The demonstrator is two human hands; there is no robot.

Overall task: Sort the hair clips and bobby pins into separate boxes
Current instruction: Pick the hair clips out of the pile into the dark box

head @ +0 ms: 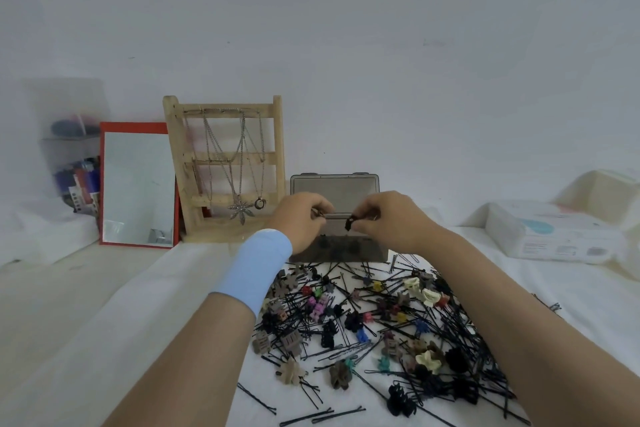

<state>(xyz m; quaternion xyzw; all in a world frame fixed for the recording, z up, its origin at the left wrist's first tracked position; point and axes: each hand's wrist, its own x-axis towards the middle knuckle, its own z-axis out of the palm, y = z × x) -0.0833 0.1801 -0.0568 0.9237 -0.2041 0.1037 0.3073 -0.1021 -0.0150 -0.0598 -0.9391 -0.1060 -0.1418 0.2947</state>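
Seen from the head camera, the step in hand looks like dropping clips into the dark box, which stands open at the far edge of the pile of clips and bobby pins, its lid upright behind it. To do it well, each hand should come low over the box before letting go, so the light pieces do not bounce out, and no thin pin should ride along caught in a clip's teeth. The right hand hovers over the box, wrist bent, thumb and fingertips pinching a small black clip that hangs above the opening. The left hand, with a blue wristband on the wrist, is level with it and just to its left, fingers curled and pinching a small brownish piece; whether clip or pin I cannot tell. A few dark clips seem to lie in the box
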